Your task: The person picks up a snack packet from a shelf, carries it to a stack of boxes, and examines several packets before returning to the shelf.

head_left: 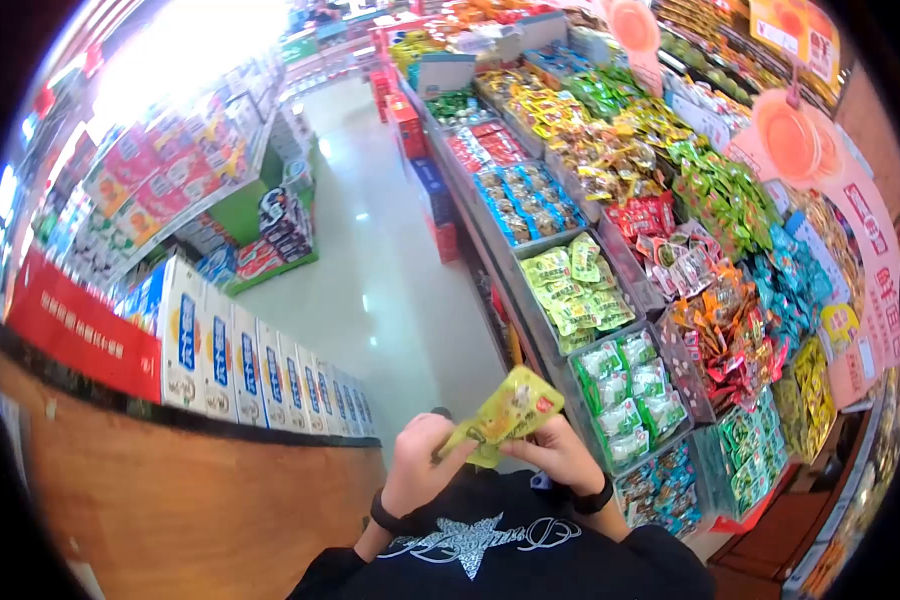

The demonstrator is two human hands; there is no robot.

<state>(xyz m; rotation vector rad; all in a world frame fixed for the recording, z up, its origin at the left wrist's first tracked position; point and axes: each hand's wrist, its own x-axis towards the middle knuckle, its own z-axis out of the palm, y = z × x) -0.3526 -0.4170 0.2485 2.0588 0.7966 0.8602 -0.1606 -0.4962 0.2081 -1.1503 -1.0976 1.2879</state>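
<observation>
A yellow-green snack packet (511, 408) with a small red mark is held up in front of my chest, tilted. My left hand (418, 462) is closed on its lower left corner, with the fingertips partly hidden. At the lower right edge, my right hand (558, 456) pinches the packet, thumb in front. Just beyond my right hand is a bin of similar yellow-green packets (576, 283). Nearer to me, green-and-white packets (627, 400) fill another bin.
A long display of bins holds many bagged snacks (610, 150) on the right. White boxes (220, 345) stand in a row on the left, behind a wooden-looking panel (190, 490). Between them runs a shiny aisle floor (370, 230). Further shelves (185, 165) stand at the far left.
</observation>
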